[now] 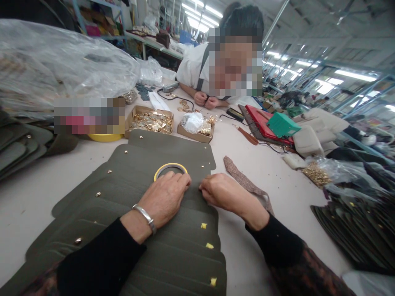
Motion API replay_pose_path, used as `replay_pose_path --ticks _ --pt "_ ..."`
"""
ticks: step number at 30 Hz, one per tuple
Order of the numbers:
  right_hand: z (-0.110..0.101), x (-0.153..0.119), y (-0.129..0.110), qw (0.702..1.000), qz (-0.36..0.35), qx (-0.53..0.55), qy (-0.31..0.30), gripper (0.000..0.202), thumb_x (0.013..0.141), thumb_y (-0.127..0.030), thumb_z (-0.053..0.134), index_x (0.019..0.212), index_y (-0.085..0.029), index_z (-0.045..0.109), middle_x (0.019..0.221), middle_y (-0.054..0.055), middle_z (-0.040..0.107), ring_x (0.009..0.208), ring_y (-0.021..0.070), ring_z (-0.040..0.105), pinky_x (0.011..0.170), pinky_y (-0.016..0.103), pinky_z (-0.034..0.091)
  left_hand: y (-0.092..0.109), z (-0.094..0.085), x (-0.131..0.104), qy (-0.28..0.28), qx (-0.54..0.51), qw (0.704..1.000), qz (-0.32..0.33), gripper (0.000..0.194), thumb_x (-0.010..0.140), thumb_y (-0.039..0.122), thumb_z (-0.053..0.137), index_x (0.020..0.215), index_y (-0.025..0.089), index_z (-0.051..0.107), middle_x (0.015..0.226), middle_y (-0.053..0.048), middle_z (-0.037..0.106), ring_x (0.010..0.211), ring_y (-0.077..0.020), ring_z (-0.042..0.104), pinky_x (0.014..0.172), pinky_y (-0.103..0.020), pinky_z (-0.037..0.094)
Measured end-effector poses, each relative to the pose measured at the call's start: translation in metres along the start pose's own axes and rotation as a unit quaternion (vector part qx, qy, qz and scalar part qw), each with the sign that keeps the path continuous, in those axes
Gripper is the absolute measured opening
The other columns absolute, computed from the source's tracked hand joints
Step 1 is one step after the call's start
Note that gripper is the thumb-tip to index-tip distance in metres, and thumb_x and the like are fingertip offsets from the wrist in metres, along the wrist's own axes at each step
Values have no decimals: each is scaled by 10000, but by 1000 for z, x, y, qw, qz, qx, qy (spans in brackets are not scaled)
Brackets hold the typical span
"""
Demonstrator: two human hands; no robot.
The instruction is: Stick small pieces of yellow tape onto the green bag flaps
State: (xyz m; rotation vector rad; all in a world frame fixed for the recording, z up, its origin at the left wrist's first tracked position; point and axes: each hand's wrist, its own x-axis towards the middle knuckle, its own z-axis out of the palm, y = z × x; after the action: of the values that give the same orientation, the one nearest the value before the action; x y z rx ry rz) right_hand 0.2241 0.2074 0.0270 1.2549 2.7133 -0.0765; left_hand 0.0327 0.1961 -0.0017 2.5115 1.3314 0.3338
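Dark green panels lie overlapped in a row on the table, with small gold studs on their left side and yellow tape bits on the right side. My left hand is closed over the panels, beside a yellow-rimmed tape roll that it partly covers. Close to the panels' right edge, my right hand is closed, its fingertips pinched together. Whatever either hand holds is too small or hidden to make out. A gap separates the two hands.
Boxes of gold metal parts and wrapped pieces stand behind the panels. A person leans on the far table edge. A patterned strip lies right; stacked dark pieces sit at far right. A plastic-covered pile fills the left.
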Motion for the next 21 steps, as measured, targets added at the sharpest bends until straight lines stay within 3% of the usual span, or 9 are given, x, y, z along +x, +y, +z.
replay_pose_path --ticks 4,8,11,13,15,17,21 --pt "-6 16 -7 986 160 50 -9 156 726 -109 571 638 -125 699 658 163 706 588 214 628 536 294 391 -1 0 -1 12 -5 1000 7 190 947 182 371 951 194 561 861 -49 610 859 -216 552 769 -349 459" --pt "2 21 -7 947 273 171 0 222 714 -107 575 510 -156 648 497 101 649 500 178 607 476 256 390 -1 3 -4 82 -40 995 38 204 957 193 366 987 199 568 906 -46 648 887 -184 597 821 -320 483" --pt "18 12 -5 878 329 345 42 200 759 -148 580 584 -149 676 455 35 605 426 139 576 436 225 416 0 6 -6 139 -71 986 56 224 960 200 380 1062 220 578 989 -40 684 926 -159 640 850 -287 503" --pt "26 3 -4 809 363 458 66 133 776 -167 591 783 -133 720 482 5 601 418 125 572 420 212 445 1 7 -6 171 -89 979 63 231 960 216 397 1092 229 586 1047 -35 698 937 -153 662 848 -270 518" --pt "30 -6 -2 766 367 522 78 242 791 -176 590 999 -120 701 503 -10 604 426 125 576 417 215 471 3 6 -7 190 -106 974 67 261 958 233 411 1164 237 571 1113 -30 698 957 -152 673 849 -260 529" --pt "28 -13 -1 773 333 525 126 302 816 -197 580 1094 -126 674 567 7 646 477 134 607 455 231 500 4 4 -7 186 -111 974 69 349 954 238 417 1293 244 496 1173 -30 684 980 -156 675 852 -262 539" --pt "17 -23 -7 842 175 425 283 222 846 -221 583 1030 -183 701 837 53 727 714 159 671 674 282 547 5 3 -9 159 -99 981 58 491 948 242 435 1428 253 327 1153 -25 698 927 -168 696 785 -271 562"
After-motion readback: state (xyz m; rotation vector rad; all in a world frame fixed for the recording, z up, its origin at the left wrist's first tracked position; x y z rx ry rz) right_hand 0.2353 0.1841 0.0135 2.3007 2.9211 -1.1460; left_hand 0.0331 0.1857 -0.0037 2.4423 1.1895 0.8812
